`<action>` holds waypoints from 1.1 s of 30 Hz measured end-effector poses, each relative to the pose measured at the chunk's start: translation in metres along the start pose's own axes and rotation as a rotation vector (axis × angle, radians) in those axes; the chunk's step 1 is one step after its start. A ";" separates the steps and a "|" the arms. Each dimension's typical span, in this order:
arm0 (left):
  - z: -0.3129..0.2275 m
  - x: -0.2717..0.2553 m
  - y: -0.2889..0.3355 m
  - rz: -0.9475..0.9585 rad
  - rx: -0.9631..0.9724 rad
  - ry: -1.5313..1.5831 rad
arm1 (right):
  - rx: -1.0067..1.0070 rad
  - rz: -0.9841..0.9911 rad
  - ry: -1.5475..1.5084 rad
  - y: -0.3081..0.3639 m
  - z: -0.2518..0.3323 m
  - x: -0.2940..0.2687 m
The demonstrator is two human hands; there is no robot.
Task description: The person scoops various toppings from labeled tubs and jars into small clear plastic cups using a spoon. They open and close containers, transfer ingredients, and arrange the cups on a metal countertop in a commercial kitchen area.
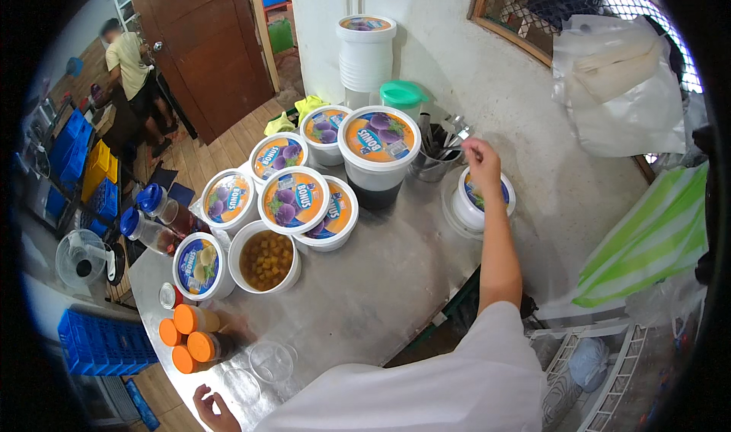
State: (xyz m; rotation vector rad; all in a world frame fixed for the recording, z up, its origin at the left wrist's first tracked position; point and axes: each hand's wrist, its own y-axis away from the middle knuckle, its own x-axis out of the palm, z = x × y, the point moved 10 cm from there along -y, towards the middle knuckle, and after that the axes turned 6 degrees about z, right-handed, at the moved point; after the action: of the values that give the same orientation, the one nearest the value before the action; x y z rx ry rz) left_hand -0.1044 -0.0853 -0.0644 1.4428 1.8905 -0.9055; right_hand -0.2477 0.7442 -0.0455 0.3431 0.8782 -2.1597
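Note:
My right hand [483,161] reaches to the far right, beside a metal holder [435,170] of dark-handled and silver utensils [455,131]. Its fingers are pinched at the silver ends; whether one is held is too small to tell. My left hand [215,410] is low at the table's near left edge, fingers loosely apart and empty, close to clear plastic cups [272,362]. Near the middle stands an uncovered white tub [296,278] of brown cubes in liquid. A loose printed lid [295,201] lies partly over a covered tub [340,234] behind it.
Several covered tubs [227,197] crowd the metal table [365,302]. Orange-capped jars [201,346] stand at its left edge, with blue-lidded pitchers [150,234] farther back. Another lidded tub [460,209] sits under my right forearm. A person [131,62] stands near the brown door.

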 end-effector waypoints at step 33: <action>-0.118 0.130 -0.126 0.326 0.492 -0.301 | 0.269 -0.154 -0.944 0.135 0.076 0.038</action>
State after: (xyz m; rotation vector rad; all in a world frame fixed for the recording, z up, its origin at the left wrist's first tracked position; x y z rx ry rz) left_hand -0.2631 0.0607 -0.0755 1.7116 1.2145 -1.3922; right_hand -0.1707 0.6069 -0.0738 -0.6066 0.0759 -2.2088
